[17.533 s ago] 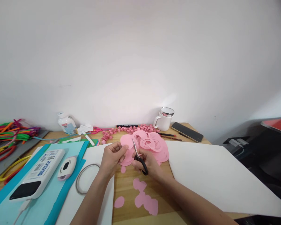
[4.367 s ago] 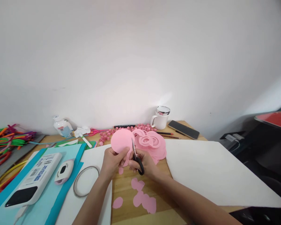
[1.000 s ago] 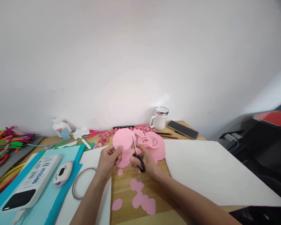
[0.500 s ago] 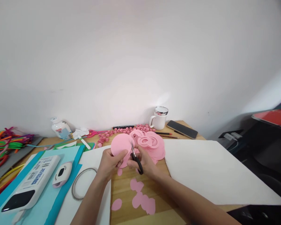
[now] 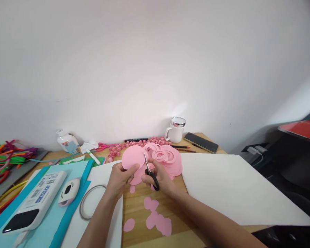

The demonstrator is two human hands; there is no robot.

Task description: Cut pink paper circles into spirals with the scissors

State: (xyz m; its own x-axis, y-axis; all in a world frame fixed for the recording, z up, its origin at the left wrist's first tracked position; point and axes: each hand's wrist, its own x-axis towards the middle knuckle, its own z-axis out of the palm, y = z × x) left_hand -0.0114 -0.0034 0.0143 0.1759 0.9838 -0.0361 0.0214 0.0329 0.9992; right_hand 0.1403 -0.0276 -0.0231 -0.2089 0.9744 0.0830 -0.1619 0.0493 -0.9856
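My left hand (image 5: 121, 179) pinches a round pink paper disc (image 5: 132, 156) at its lower edge, thumb on top. In my right hand (image 5: 161, 177) is a pair of scissors (image 5: 152, 177) with black handles, its blades pointing up at the disc's right edge. Whether the blades touch the paper I cannot tell. Behind the scissors lies a pile of pink paper circles and rings (image 5: 170, 160). Below my hands, several small pink paper pieces (image 5: 155, 220) are scattered on the wooden table (image 5: 136, 206).
White sheets (image 5: 237, 186) flank the work area. Along the wall stand a white mug (image 5: 177, 131), a phone (image 5: 201, 142), small pink rolled bits (image 5: 116, 150) and a white bottle (image 5: 68, 142). At left are a white device (image 5: 38, 199), a tape ring (image 5: 84, 203) and pipe cleaners (image 5: 12, 153).
The paper disc has shifted slightly up and left in my left hand. My right hand and the scissors have moved a little right, away from the disc.
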